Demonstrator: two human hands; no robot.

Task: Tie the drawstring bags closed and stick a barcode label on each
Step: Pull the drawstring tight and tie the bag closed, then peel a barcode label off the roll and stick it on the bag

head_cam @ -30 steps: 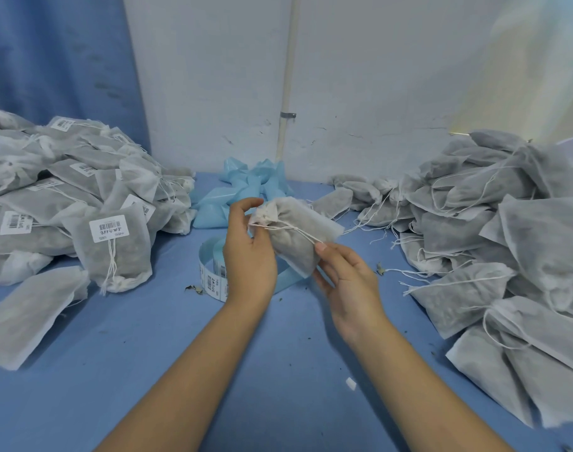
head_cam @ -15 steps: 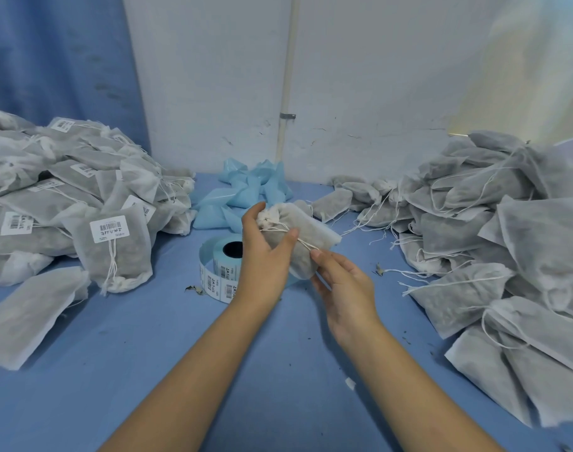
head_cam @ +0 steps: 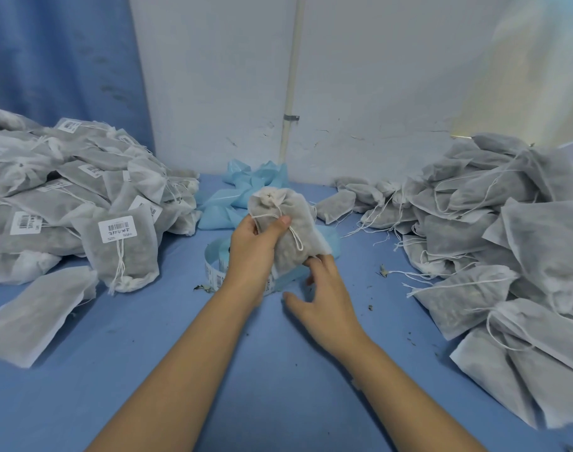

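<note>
My left hand (head_cam: 251, 252) grips a cinched drawstring bag (head_cam: 295, 223) above the middle of the desk (head_cam: 278, 370), thumb across it. At its five o'clock my right hand (head_cam: 324, 301) spreads open, empty, by the label roll (head_cam: 215, 275). The bag seems light, soft and lumpy, best held just below its neck.

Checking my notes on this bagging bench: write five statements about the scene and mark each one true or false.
1. The left hand grips a drawstring bag. True.
2. That bag's mouth gapes open. False: its string has cinched it shut.
3. The barcode-labelled bags are piled on the right. False: they lie on the left, and the right pile shows no labels.
4. A label roll lies on the blue table. True.
5. The right hand is clenched in a fist. False: its fingers are spread, reaching toward the roll.
</note>
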